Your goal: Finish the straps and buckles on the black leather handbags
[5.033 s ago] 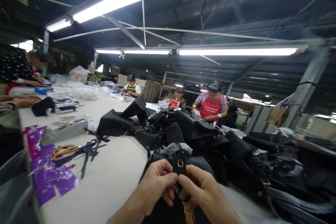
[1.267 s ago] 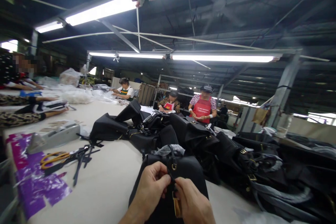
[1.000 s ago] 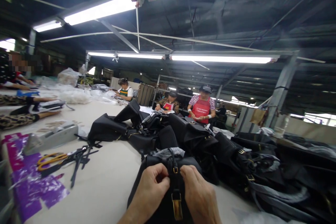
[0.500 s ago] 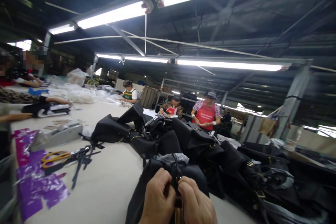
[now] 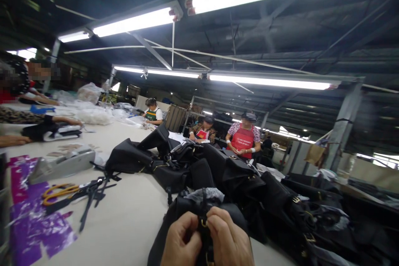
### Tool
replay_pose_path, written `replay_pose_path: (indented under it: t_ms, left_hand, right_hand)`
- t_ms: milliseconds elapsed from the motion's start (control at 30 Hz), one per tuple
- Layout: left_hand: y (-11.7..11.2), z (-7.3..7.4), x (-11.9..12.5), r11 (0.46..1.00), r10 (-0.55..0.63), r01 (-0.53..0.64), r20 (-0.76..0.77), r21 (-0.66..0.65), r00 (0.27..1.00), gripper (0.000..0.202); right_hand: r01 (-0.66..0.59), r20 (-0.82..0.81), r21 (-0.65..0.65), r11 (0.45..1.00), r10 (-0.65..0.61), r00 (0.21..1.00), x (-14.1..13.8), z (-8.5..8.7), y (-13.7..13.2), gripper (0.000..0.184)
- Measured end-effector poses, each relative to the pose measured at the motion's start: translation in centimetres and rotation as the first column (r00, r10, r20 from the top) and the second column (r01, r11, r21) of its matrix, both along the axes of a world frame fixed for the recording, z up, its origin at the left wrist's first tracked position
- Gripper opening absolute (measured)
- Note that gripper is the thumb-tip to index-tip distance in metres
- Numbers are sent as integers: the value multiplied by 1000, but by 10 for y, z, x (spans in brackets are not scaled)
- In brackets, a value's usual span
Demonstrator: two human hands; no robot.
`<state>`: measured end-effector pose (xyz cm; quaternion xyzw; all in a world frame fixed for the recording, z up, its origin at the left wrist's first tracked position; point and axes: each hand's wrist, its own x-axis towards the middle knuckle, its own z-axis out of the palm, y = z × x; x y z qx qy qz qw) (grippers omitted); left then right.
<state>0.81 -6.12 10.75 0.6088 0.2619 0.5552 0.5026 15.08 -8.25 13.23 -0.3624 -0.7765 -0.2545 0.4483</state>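
A black handbag (image 5: 160,230) stands at the lower middle, close to me, with crinkled clear plastic (image 5: 208,193) at its top. Both hands meet over its front strap (image 5: 205,205), where a small gold buckle (image 5: 203,221) shows between them. My left hand (image 5: 182,241) is closed, thumb and forefinger pinching at the strap's left side. My right hand (image 5: 229,237) is closed too, its fingertips pinching the strap right beside the buckle. Below, more gold hardware (image 5: 210,257) shows between the hands. The fingers partly hide the strap.
Black bags (image 5: 218,162) lie heaped beyond and to the right. On the table (image 5: 124,224) at left are yellow-handled scissors (image 5: 62,193), black straps (image 5: 90,203), a tape dispenser (image 5: 64,164) and purple plastic (image 5: 37,228). Co-workers (image 5: 244,139) work across the table and at far left.
My hands have moved slightly left and down, and a little apart at the fingertips. The gold buckle between them now shows more clearly. The view has shifted slightly.
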Motion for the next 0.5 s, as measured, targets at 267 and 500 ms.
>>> replay_pose_path:
  t_ms: [267, 500]
  left_hand:
    - [1, -21, 0, 992, -108, 107, 8, 65, 994, 45]
    - [2, -19, -6, 961, -268, 271, -67, 58, 961, 69]
  right_hand:
    - [73, -124, -44, 996, -78, 989, 16, -2, 5, 14]
    - [7, -125, -129, 992, -23, 992, 21, 34, -1, 16]
